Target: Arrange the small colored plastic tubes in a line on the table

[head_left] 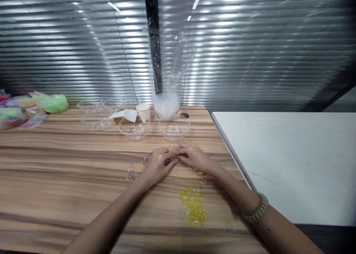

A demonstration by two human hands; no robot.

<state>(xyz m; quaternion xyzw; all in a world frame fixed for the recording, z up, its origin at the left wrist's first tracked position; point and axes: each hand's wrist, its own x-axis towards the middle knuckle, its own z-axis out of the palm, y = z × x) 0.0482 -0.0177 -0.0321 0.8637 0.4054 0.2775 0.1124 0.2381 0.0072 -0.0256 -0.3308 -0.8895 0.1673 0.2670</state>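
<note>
In the middle of the wooden table, my left hand (159, 164) and my right hand (194, 157) meet at the fingertips. Thumb and fingers are pinched on both, and anything between them is too small to make out. Mixed coloured tube-like pieces (131, 171) lie beside and behind my left hand. More mixed pieces (205, 178) are scattered under my right wrist. Closer to me is a pile of yellow tube-like pieces (193, 207). Two clear plastic bowls, a left one (135, 131) and a right one (174, 129), stand just beyond my hands.
Behind the bowls are a paper cup (143, 113), a white paper piece (126, 114) and a plastic bag of white containers (167, 103). Further clear bowls (96, 116) stand left of these. Colourful bagged items (52, 103) sit far left. A white table (300, 153) adjoins at right.
</note>
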